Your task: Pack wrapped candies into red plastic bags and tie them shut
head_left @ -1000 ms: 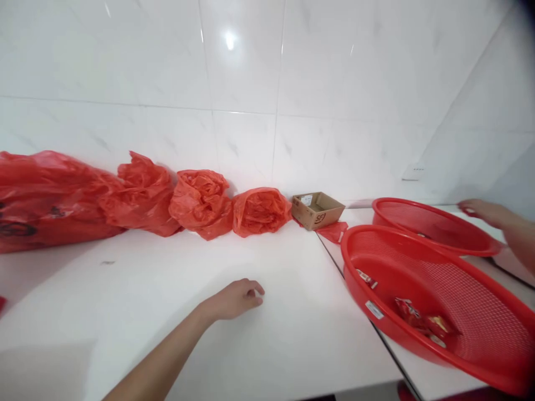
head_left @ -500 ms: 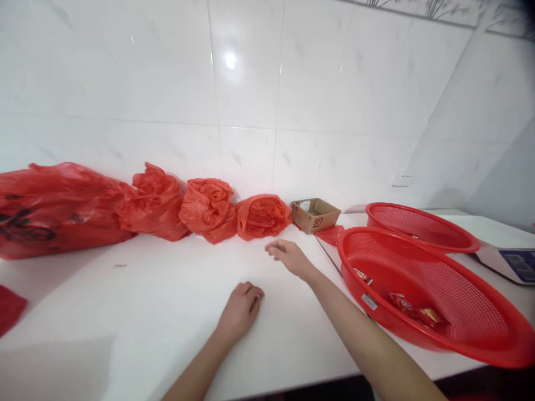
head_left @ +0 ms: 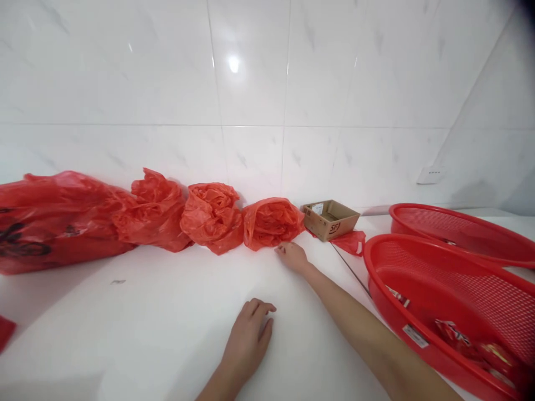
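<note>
My right hand (head_left: 291, 257) reaches to the lower front edge of a crumpled red plastic bag (head_left: 273, 224). Its fingers are loosely bent, and no grip on the bag can be seen. My left hand (head_left: 249, 335) hovers low over the white table (head_left: 159, 323), with thumb and forefinger apart and nothing between them. To the left of that bag stand a second bunched red bag (head_left: 212, 220), a third (head_left: 159, 217) and a large red bag with black print (head_left: 62, 223).
A small cardboard box (head_left: 334, 223) stands by the wall on a flat red bag (head_left: 351, 243). Two red plastic baskets (head_left: 418, 245) are on the right; the nearer holds several small wrapped packets (head_left: 453, 334). A red piece (head_left: 5, 332) shows at the left edge.
The view has turned slightly left. My right hand has come up to the front of the rightmost bunched bag. My left hand has opened its thumb and forefinger wider.
</note>
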Demonstrator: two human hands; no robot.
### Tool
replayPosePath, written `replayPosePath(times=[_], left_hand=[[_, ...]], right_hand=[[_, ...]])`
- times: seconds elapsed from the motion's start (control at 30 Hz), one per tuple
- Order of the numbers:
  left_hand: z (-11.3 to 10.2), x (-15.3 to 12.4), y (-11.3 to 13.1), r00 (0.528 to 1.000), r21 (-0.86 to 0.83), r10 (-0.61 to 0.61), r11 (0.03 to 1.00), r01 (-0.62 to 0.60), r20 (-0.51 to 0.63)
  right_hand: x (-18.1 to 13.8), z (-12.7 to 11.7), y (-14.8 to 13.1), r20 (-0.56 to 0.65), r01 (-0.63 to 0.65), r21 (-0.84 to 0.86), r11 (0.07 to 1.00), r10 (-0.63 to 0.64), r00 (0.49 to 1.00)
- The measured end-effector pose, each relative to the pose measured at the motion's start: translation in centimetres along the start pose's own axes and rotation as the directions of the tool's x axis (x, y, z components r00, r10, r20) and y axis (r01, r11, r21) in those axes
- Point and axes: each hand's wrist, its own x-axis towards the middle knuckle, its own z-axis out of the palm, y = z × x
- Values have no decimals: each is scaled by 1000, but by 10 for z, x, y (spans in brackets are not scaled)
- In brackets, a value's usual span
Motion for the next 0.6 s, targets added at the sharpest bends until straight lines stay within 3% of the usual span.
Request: replayPosePath(times=[0.13,0.27,0.43,0.5,0.6], left_hand=[[1,0,-1,1000,7,-1,1000,1,3],[1,1,0,999,12,-12,1000,12,-38],[2,-2,-5,996,45,33,999,-29,-79],[2,-4,-6,982,108,72,993,-53,-177],[-3,0,2,910,269,169,961,-67,-380]], right_hand=[[15,-4,-9,-45,53,-7,999,-53,998],[24,5,-18,-26,7,15,1000,-7,1000],[2,6,-12,-43,-71,65,995,74,996],[-13,0,-7,-36,-95,85,992,98,994],[-38,-11,-2,-2,-92,113,989,93,996]])
